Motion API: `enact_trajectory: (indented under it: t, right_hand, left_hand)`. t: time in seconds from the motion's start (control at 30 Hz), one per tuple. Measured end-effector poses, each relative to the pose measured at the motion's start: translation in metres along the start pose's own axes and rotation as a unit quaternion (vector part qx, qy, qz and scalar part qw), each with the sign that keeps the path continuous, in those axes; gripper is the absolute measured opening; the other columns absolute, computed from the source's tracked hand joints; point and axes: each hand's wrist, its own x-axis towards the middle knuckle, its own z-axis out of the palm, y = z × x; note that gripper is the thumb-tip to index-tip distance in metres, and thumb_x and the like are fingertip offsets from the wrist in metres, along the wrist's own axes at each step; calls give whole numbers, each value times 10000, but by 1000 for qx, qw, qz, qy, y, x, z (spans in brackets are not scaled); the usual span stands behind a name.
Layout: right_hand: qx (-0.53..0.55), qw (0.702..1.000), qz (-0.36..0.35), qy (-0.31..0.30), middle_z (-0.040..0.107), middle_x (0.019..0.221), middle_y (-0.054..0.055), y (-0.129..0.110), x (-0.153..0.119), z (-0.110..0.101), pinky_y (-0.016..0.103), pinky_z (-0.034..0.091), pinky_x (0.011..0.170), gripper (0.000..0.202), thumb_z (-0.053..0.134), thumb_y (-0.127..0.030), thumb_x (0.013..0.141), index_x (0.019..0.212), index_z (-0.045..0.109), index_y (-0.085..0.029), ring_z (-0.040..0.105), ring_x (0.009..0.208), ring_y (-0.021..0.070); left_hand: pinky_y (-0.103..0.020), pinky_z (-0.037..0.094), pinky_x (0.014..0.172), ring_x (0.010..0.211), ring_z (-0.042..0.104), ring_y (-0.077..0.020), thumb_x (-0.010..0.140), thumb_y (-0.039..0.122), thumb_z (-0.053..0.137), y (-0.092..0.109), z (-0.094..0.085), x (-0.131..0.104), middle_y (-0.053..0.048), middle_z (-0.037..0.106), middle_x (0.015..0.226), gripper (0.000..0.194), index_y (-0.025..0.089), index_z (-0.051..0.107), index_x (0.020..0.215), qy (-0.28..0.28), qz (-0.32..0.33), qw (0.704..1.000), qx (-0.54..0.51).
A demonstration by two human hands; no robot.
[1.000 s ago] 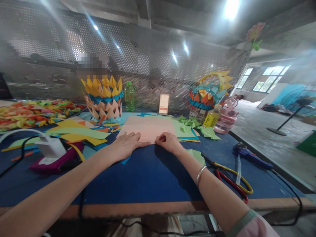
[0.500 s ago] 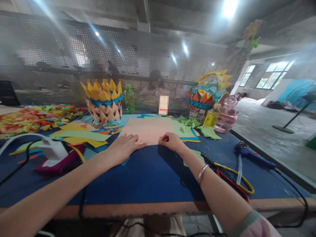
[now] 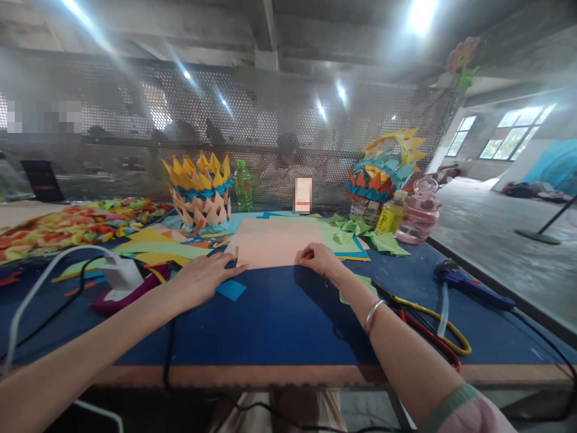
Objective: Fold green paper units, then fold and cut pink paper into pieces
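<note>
A sheet of pale pink paper (image 3: 277,240) lies flat on the blue tabletop in front of me. My left hand (image 3: 210,273) rests at the sheet's near left corner, palm down, thumb and fingers apart. At the near edge, towards the right corner, my right hand (image 3: 318,260) has its fingers curled together in a pinch on the paper. Green and blue sheets (image 3: 340,237) stick out from under the pink one. A small blue paper scrap (image 3: 232,290) sits beside my left hand, and a light green piece (image 3: 358,290) is partly hidden under my right forearm.
Scissors (image 3: 433,328) and a blue glue gun (image 3: 475,287) lie to the right. Folded paper baskets (image 3: 201,192) and bottles (image 3: 244,186) stand at the back. On the left are a purple power strip (image 3: 108,304), cables and a heap of paper pieces (image 3: 85,225).
My left hand has slid left along the near edge to the sheet's corner, uncovering more of the blue scrap. My right hand keeps its place at the paper. The view has shifted slightly.
</note>
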Motion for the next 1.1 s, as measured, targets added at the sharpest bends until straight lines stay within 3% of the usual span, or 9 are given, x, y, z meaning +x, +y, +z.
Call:
enact_trajectory:
  t: [0.43, 0.9, 1.1]
  right_hand:
    - [-10, 1000, 14, 20, 714, 721, 33, 23, 3, -18, 203, 464, 619, 105, 682, -101, 654, 746, 682, -154, 667, 716, 162]
    - [-9, 999, 24, 30, 717, 691, 26, 26, 5, -20, 196, 466, 592, 118, 665, -96, 652, 742, 717, -152, 663, 655, 149]
    - [-17, 999, 20, 34, 706, 668, 18, 31, 9, -17, 194, 450, 586, 128, 647, -95, 660, 747, 715, -159, 646, 621, 136]
  left_hand:
    - [-434, 513, 885, 1216, 515, -321, 646, -79, 413, 0, -8, -9, -140, 541, 1320, 766, 229, 538, 1335, 0, -8, 999, -42]
    - [-362, 505, 916, 1199, 543, -296, 632, -69, 413, -3, -8, -10, -117, 576, 1294, 730, 224, 602, 1273, 17, -12, 997, -78]
    - [-352, 485, 927, 1189, 558, -266, 660, -53, 381, -7, -6, -4, -108, 597, 1278, 631, 206, 666, 1160, 21, 2, 996, -81]
